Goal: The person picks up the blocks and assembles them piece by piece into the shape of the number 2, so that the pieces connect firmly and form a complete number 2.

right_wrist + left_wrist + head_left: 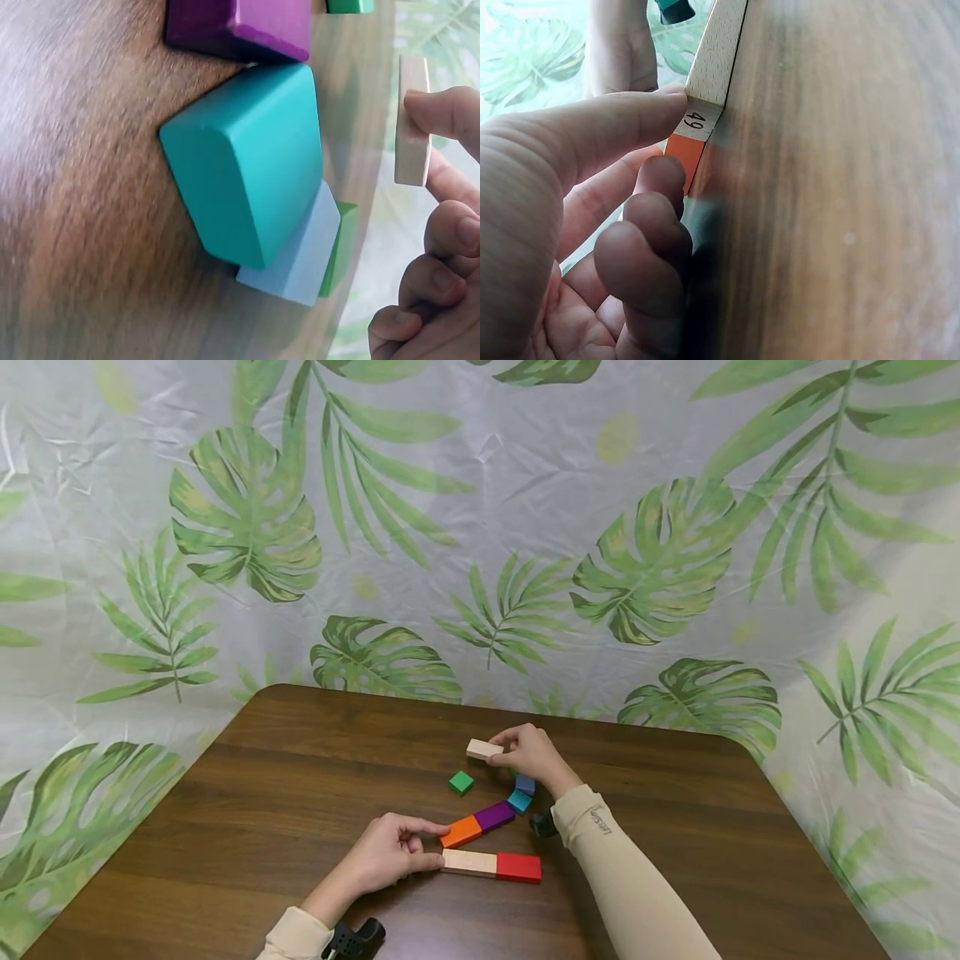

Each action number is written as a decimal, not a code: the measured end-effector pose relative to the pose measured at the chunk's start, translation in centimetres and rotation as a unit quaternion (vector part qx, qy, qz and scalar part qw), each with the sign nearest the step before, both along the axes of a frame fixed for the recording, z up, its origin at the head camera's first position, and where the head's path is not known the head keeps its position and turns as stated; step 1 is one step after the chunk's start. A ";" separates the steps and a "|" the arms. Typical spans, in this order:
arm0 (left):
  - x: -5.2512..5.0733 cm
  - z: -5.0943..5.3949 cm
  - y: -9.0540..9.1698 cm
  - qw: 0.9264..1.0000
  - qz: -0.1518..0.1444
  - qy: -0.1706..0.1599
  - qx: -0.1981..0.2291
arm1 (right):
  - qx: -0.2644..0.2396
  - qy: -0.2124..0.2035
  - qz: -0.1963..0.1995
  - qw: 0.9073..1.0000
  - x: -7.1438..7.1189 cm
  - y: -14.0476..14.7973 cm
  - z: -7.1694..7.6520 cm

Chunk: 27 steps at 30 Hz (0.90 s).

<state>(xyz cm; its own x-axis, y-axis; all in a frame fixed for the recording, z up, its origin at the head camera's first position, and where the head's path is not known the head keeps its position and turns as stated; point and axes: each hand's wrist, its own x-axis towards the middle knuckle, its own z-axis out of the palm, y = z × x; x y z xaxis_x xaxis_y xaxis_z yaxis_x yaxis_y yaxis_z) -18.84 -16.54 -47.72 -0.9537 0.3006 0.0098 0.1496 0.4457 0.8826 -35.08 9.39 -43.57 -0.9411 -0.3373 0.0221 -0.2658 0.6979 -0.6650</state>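
In the head view my right hand [529, 753] pinches a plain wooden block [483, 749] between thumb and fingers, above the table's far part. The right wrist view shows this wooden block [412, 124] from its narrow side. My left hand [390, 853] touches the left ends of two blocks: its thumb is at another plain wooden block [469, 862], its index finger at an orange block [461, 832]. The number 49 is on the wooden block's end [698, 120]. A red block [518, 867] continues the wooden one; a purple block [495, 815] continues the orange one.
Beyond the purple block, a teal block [247, 157], a light blue block [296, 255] and a green block [340, 247] follow in a curve, partly under my right hand. Another green block [461, 782] lies alone. A leaf-patterned cloth [495, 527] hangs behind the brown table [315, 752].
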 end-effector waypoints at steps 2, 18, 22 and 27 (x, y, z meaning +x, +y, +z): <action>0.0 0.0 0.0 1.000 -0.001 0.000 -0.001 | 0.001 -0.004 -0.003 1.000 0.0 -0.2 -0.1; -0.1 0.0 -0.1 1.000 -0.003 -0.005 -0.002 | 0.050 0.001 -0.020 0.999 -0.2 -1.1 -1.0; -0.1 0.0 -0.1 1.000 -0.003 -0.005 -0.002 | 0.060 0.008 -0.023 0.998 -0.4 -1.1 -1.2; 0.0 0.1 -0.1 1.000 0.000 -0.008 0.000 | 0.069 0.011 -0.023 0.997 -0.3 -1.1 -1.3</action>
<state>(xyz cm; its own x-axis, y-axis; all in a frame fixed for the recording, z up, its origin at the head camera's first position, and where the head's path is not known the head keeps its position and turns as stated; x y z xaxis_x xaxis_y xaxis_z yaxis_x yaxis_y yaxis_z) -18.86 -16.61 -47.67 -0.9536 0.3010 -0.0063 0.1350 0.4462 0.8847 -35.42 8.25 -44.82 -0.9557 -0.2944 -0.0008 -0.2443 0.7946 -0.5558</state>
